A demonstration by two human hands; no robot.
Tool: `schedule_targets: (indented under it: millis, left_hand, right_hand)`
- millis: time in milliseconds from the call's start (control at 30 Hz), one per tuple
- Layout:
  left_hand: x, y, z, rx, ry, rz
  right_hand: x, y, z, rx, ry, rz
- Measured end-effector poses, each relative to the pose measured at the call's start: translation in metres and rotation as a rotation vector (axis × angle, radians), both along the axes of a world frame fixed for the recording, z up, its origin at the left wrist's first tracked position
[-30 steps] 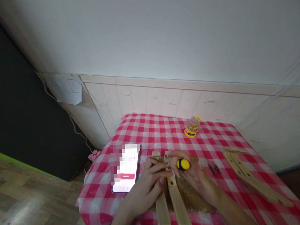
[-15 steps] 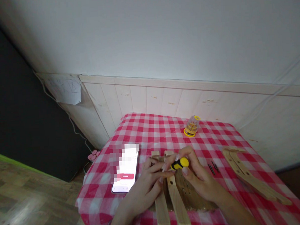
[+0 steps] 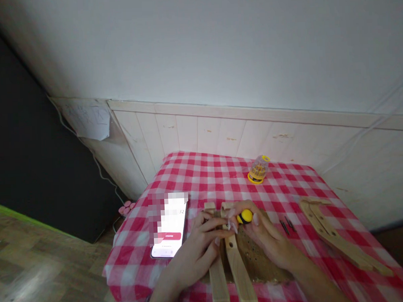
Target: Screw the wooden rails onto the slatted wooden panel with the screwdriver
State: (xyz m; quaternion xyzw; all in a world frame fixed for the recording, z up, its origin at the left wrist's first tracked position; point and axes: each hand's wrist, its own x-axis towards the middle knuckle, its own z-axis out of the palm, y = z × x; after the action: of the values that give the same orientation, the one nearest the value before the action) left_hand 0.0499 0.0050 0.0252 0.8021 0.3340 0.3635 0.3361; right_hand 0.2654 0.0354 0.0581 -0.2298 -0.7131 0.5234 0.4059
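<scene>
the right hand curls around a yellow-and-black screwdriver handle, pinching it in the fingertips above a drilled wooden board with two wooden slats. the left hand arches over the left slat, fingers reaching toward 3 o'clock; i cannot tell if it grips. a phone lies at 9 o'clock, a curved wooden frame at 3.

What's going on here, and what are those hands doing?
A person is working at a table with a red-and-white checked cloth. Their right hand holds a small yellow-and-black screwdriver, and their left hand rests on the wooden boards. A phone lies beside the left hand. A little see-through box and more wooden pieces sit nearby.
</scene>
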Motion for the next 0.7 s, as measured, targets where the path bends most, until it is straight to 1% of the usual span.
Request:
schedule_targets:
  millis: [100, 167, 233, 300, 433, 600, 633, 700]
  left_hand:
    - [0.0, 0.001, -0.001, -0.013, 0.003, -0.001]
    - [0.0, 0.001, -0.002, -0.023, -0.002, 0.003]
    - [0.0, 0.001, -0.002, -0.035, -0.003, 0.003]
    - [0.0, 0.001, -0.002, -0.038, 0.004, -0.003]
    - [0.001, -0.001, 0.0, 0.004, -0.007, 0.015]
    - [0.0, -0.002, -0.001, -0.011, 0.003, 0.006]
    - [0.0, -0.001, -0.001, -0.017, 0.006, 0.003]
    - [-0.001, 0.0, -0.002, -0.013, 0.001, 0.004]
  right_hand:
    - [0.001, 0.0, 0.011, 0.111, -0.003, 0.022]
    - [-0.001, 0.0, 0.016, 0.092, 0.03, 0.054]
    - [-0.003, -0.001, 0.017, 0.034, 0.075, 0.092]
    - [-0.005, -0.002, 0.014, 0.007, 0.096, 0.085]
    - [-0.006, -0.003, 0.002, 0.017, 0.074, -0.038]
    - [-0.006, -0.006, -0.007, -0.196, 0.157, 0.054]
    - [-0.005, -0.005, -0.007, -0.198, 0.141, 0.05]
    - [-0.004, -0.004, -0.004, -0.124, 0.071, 0.029]
